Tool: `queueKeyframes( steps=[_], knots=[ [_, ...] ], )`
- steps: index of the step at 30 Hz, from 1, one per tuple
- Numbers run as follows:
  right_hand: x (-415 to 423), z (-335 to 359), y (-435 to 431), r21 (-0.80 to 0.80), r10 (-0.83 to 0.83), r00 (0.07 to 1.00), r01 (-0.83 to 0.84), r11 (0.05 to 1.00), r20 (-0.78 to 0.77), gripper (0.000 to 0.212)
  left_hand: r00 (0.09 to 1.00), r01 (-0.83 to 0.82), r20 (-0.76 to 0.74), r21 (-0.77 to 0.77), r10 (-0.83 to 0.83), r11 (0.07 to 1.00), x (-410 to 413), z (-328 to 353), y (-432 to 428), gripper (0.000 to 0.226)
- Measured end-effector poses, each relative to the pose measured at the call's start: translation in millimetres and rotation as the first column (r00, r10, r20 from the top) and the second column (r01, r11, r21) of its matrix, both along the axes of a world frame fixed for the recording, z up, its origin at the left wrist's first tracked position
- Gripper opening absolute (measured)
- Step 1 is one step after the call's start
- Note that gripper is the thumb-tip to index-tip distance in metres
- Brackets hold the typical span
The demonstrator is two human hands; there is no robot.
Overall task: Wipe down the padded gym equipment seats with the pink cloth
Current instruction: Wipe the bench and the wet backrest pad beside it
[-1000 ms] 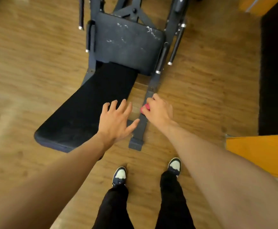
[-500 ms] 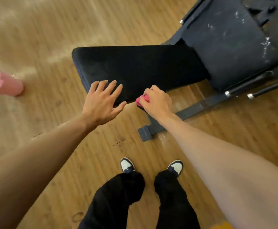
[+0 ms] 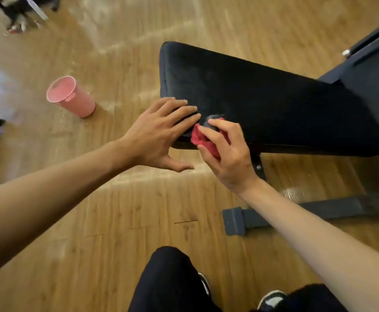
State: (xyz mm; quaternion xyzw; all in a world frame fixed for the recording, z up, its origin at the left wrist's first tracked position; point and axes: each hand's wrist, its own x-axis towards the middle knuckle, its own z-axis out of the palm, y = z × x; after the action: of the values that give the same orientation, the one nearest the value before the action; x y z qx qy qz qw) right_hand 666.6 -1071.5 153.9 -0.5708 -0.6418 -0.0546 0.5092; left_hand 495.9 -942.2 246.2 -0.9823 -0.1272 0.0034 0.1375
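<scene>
A long black padded bench seat (image 3: 262, 102) runs from the centre toward the upper right. My right hand (image 3: 226, 154) grips a crumpled pink cloth (image 3: 203, 138) against the seat's near edge, close to its left end. A small dark grey bit shows at the top of the cloth. My left hand (image 3: 159, 134) lies with straight, spread fingers on the seat's near left corner, its fingertips almost touching the cloth.
A pink plastic bin (image 3: 71, 96) stands on the wooden floor (image 3: 116, 221) to the left. The bench's grey metal foot (image 3: 235, 221) sticks out below my right forearm. A darker back pad (image 3: 373, 75) and frame rise at the right. My legs and shoes are at the bottom.
The view has swung left and closer to the bench. My left hand came down onto the seat's corner, and my right hand moved the cloth up onto the seat's edge.
</scene>
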Motion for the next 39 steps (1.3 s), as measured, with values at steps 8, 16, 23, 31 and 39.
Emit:
queueKeyframes(
  steps=[8,16,23,31,39],
  knots=[
    [23,-48,39,0.52,-0.155,0.922,-0.056,0.852,0.354,0.034,0.958,0.075,0.257,0.191,-0.123,0.979,2,-30,11,0.108],
    [47,-60,32,0.533,-0.214,0.868,-0.067,0.843,0.447,0.033,0.975,-0.051,0.221,0.221,0.001,0.974,-10,-29,1,0.115],
    [0,-19,50,0.566,-0.224,0.752,-0.231,0.791,0.62,0.034,0.983,-0.089,0.176,0.204,0.053,0.975,-22,-25,4,0.118],
    [61,-51,23,0.501,-0.255,0.718,-0.15,0.852,0.648,0.034,0.951,-0.13,0.299,0.157,0.078,0.979,-20,-44,-7,0.118],
    [20,-23,47,0.534,-0.239,0.662,-0.286,0.796,0.711,0.036,0.946,-0.147,0.313,0.2,0.078,0.969,-24,-42,-15,0.117]
  ],
)
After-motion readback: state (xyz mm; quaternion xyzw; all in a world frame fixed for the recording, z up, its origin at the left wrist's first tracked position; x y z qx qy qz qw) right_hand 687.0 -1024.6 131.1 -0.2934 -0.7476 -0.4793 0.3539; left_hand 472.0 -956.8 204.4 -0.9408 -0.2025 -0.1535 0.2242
